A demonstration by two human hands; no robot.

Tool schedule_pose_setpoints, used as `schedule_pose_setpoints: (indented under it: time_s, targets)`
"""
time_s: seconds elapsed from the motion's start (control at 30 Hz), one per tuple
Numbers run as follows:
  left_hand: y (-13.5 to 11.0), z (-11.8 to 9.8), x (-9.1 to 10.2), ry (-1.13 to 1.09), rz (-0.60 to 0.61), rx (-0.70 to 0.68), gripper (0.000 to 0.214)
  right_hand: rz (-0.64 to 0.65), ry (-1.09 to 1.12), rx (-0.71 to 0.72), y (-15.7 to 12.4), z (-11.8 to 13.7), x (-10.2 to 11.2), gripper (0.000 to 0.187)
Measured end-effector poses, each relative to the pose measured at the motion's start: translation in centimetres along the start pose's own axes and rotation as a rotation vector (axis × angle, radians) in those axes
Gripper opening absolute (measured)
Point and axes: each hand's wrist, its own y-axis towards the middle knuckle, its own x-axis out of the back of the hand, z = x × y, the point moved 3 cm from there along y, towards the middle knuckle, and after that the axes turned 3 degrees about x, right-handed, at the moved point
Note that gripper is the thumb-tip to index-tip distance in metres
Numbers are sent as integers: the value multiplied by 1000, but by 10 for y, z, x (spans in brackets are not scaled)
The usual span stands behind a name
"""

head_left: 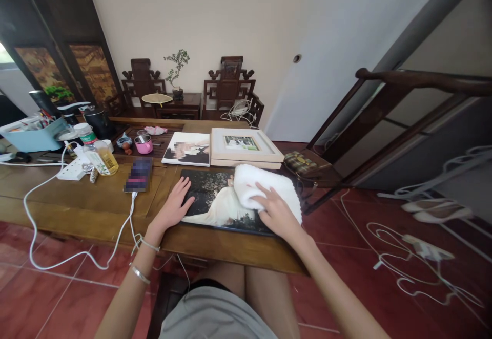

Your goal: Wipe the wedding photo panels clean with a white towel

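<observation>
A large dark photo panel (pixel 213 200), with a pale flowing dress in it, lies flat at the table's front edge. My left hand (pixel 176 203) rests on the panel's left edge, fingers stretched out and holding nothing. On the panel's right half is a folded white towel (pixel 282 190), fluffy and bunched. My right hand (pixel 280 215) grips the towel from the near side and presses it against the panel; part of the fingers sinks into the folds. The towel hides the panel's upper right part.
Behind the panel lie a smaller photo print (pixel 188 149) and stacked pale frames (pixel 246 147). Leftward on the wooden table (pixel 161 231) are a charging phone (pixel 138 174), a pink cup (pixel 143 144), a bottle (pixel 105 157) and a power strip (pixel 73 169). A white cable (pixel 31 226) loops over the front edge.
</observation>
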Motion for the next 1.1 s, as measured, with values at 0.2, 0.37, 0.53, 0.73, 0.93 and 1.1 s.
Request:
schedule_pose_setpoints:
  time_s: [0.2,0.37,0.53,0.73,0.93,1.1]
  targets:
    - [0,1,-2,1,-11,17,50,-47,-5,16,-5,0,-4,48]
    - [1,1,-3,5,-13,23,50,-8,-3,87,-32,25,4,44]
    - [0,2,-5,-3,-18,20,51,-99,-27,109,-25,14,1,40]
    - [2,4,-7,-9,-14,31,50,-124,-35,114,-27,17,2,38]
    - [3,1,-6,-5,7,48,49,-35,59,168,-50,68,14,37]
    - [2,-1,-4,-11,19,30,50,93,107,178,-24,60,13,45]
